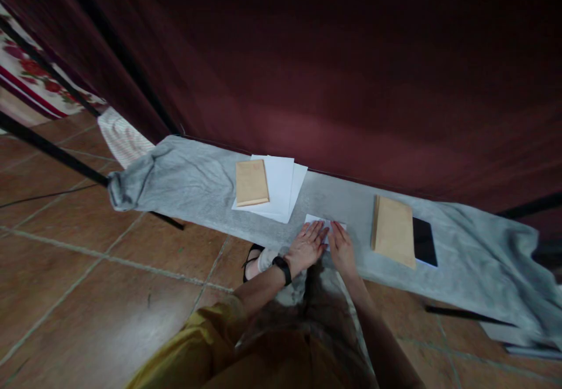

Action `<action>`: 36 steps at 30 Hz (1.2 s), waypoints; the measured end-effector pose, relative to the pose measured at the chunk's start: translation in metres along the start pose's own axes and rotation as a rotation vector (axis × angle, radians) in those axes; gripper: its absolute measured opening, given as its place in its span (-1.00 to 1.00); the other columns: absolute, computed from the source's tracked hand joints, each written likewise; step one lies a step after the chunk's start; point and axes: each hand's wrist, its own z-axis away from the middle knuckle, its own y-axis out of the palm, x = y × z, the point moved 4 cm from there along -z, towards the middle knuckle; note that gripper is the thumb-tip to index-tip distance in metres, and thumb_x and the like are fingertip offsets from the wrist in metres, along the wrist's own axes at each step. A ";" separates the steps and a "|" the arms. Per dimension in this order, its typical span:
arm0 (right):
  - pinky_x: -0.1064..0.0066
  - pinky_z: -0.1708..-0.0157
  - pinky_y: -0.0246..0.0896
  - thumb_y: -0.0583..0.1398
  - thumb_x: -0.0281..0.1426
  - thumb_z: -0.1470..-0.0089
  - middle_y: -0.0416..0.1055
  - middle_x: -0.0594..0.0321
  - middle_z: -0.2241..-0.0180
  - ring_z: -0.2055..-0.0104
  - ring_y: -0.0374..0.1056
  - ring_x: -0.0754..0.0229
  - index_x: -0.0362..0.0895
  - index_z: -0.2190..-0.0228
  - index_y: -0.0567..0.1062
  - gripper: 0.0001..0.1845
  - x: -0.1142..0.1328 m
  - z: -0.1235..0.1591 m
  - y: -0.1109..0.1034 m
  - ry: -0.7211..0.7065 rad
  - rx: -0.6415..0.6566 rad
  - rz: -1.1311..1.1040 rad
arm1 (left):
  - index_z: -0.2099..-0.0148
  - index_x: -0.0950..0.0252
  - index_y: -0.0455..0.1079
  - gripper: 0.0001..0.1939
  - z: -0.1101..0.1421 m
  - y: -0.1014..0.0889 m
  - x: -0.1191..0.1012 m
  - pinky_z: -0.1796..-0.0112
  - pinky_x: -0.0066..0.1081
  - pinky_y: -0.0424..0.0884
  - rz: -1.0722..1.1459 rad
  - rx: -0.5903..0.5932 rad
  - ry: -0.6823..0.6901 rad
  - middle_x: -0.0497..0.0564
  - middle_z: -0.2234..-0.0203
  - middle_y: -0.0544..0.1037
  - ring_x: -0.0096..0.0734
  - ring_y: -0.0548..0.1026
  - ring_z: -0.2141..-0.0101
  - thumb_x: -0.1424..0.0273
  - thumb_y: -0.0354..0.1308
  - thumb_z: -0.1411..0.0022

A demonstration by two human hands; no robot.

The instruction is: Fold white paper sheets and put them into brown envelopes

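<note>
A small folded-looking sheet of white paper (313,218) lies on the grey cloth near the bench's front edge, partly hidden under my hands. My left hand (306,247) rests flat on its left part, fingers stretched out and apart. On the right part, my right hand (341,247) presses down with its fingers extended, the fingertips close to those of my left hand. Neither hand is wrapped round anything. A dark watch (283,269) sits on my left wrist.
The long bench wears a grey cloth (197,172). To the left, white sheets (281,187) lie under a stack of brown envelopes (252,182). At right, another brown envelope stack (395,230) partly covers a dark flat device (424,241). A dark red curtain (316,85) hangs behind.
</note>
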 end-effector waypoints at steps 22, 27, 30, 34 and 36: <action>-0.08 -0.27 0.00 -0.07 -0.18 -0.38 0.14 -0.13 -0.32 -0.32 0.13 -0.12 -0.20 -0.36 0.05 -0.36 -0.006 0.034 -0.014 -0.073 0.003 0.298 | -0.42 0.38 0.01 -0.37 0.004 0.005 0.004 -0.34 -0.05 -0.12 -0.032 0.031 0.034 0.24 -0.40 0.06 -0.16 -0.04 -0.39 0.12 -0.18 -0.47; -0.03 -0.26 0.01 -0.09 -0.15 -0.39 0.16 -0.16 -0.31 -0.32 0.13 -0.11 -0.26 -0.36 0.02 -0.32 -0.009 0.036 -0.011 -0.060 0.034 0.377 | -0.41 0.38 0.06 -0.37 0.003 0.002 0.003 -0.33 -0.06 -0.07 -0.057 0.038 0.025 0.25 -0.38 0.09 -0.13 0.01 -0.38 0.11 -0.17 -0.47; -0.02 -0.26 0.00 -0.09 -0.14 -0.39 0.16 -0.17 -0.31 -0.31 0.14 -0.10 -0.26 -0.36 0.01 -0.32 -0.010 0.037 -0.009 -0.066 0.028 0.394 | -0.40 0.36 0.07 -0.38 0.003 0.001 0.003 -0.33 -0.05 -0.06 -0.065 0.035 0.022 0.23 -0.38 0.10 -0.14 0.02 -0.38 0.11 -0.18 -0.47; -0.03 -0.25 0.00 -0.08 -0.15 -0.38 0.18 -0.16 -0.30 -0.31 0.14 -0.11 -0.25 -0.37 0.01 -0.32 -0.010 0.036 -0.009 -0.070 0.015 0.392 | -0.39 0.38 0.09 -0.39 0.002 0.001 0.003 -0.33 -0.04 -0.06 -0.074 0.024 0.016 0.24 -0.38 0.11 -0.11 0.04 -0.37 0.12 -0.19 -0.48; -0.03 -0.25 0.00 -0.08 -0.15 -0.38 0.19 -0.17 -0.30 -0.31 0.15 -0.11 -0.26 -0.37 0.01 -0.32 -0.010 0.036 -0.009 -0.068 0.012 0.388 | -0.39 0.40 0.10 -0.39 0.001 0.001 0.002 -0.33 -0.03 -0.07 -0.081 0.025 0.031 0.25 -0.37 0.12 -0.11 0.05 -0.37 0.14 -0.19 -0.48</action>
